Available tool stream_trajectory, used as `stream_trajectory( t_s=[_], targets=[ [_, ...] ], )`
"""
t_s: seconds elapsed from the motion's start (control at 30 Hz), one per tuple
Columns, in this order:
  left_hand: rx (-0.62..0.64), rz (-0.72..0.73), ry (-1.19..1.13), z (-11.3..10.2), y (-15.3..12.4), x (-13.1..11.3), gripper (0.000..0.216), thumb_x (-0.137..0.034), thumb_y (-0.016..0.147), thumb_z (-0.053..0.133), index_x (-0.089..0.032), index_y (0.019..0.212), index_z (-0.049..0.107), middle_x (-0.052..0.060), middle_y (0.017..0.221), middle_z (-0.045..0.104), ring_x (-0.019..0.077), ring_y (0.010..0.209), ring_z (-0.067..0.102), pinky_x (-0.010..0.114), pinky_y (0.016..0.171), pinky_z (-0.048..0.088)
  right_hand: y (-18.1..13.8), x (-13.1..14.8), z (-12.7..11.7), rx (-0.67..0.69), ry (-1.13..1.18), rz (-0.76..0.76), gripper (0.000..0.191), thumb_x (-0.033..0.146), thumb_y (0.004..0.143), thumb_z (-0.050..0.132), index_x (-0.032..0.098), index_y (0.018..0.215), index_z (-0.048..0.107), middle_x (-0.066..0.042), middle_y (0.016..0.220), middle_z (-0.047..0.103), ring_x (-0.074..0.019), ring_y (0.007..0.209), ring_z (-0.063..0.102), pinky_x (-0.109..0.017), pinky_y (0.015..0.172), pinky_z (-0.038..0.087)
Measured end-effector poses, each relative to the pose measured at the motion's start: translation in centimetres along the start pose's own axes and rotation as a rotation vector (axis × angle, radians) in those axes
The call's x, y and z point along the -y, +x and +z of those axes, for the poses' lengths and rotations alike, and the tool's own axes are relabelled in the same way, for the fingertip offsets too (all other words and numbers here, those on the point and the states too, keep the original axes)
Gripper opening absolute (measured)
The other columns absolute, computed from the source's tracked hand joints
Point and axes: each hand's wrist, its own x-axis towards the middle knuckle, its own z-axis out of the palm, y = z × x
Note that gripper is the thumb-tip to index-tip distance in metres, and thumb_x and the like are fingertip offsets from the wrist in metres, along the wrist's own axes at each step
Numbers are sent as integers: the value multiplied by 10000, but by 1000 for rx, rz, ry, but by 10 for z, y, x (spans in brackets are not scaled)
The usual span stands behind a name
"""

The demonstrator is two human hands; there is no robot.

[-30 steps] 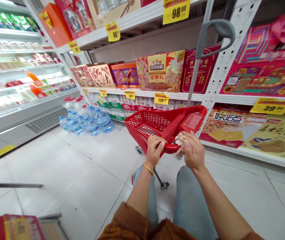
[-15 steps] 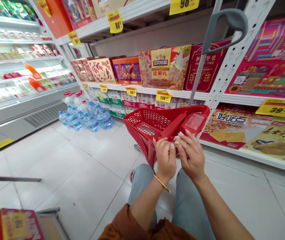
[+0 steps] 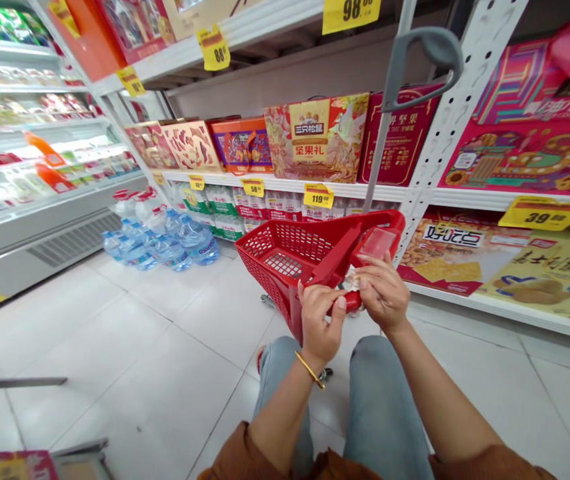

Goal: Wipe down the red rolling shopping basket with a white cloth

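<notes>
In front of my knees stands a red shopping basket (image 3: pixel 269 267) with a perforated body, wheels and a long pole topped by a grey handle (image 3: pixel 389 77). Both hands are together over its near end. My left hand (image 3: pixel 321 319) is closed, thumb and fingers pinched beside the red rim; what they grip is hidden. With bent fingers, my right hand (image 3: pixel 382 290) pinches a small crumpled white scrap (image 3: pixel 351 280), tissue or wrapper, I cannot tell which. The scrap lies between the two hands, just above a red edge (image 3: pixel 351 302) of the basket.
White shelving with gift boxes (image 3: pixel 317 140) and yellow price tags runs along the front. Bottled water packs (image 3: pixel 195 237) stand on the tiled floor by a chilled cabinet (image 3: pixel 55 230) at left. Snack boxes (image 3: pixel 447 257) fill the right lower shelf. A table corner (image 3: pixel 82 450) shows lower left.
My hands have drawn slightly apart, and more of the white scrap and the red edge shows between them. The view has shifted a little to the right.
</notes>
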Motion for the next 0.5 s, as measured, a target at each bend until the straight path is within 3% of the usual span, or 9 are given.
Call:
stream_trajectory(
  t_s=[0.2,0.37,0.5],
  targets=[
    [8,12,-26,-3,3,4,280,-332,953,472,-213,904,721,50,867,701,196,885,605,437,999,376,12,-7,-5,70,18,-17,163,166,860,532,211,859,689,-29,846,717,-232,1078,645,-515,1095,375],
    [23,26,-52,-11,4,7,272,-323,953,479,-217,908,725,36,862,709,188,880,605,426,992,377,9,3,-3,92,-10,46,156,202,874,530,216,852,684,-24,846,713,-181,902,677,-462,1030,452],
    [30,25,-65,-24,3,12,292,-351,952,475,-212,891,724,36,838,701,184,857,605,414,965,402,5,18,1,97,-37,75,146,226,872,542,217,836,683,-30,848,708,-177,873,666,-421,955,498]
  ],
)
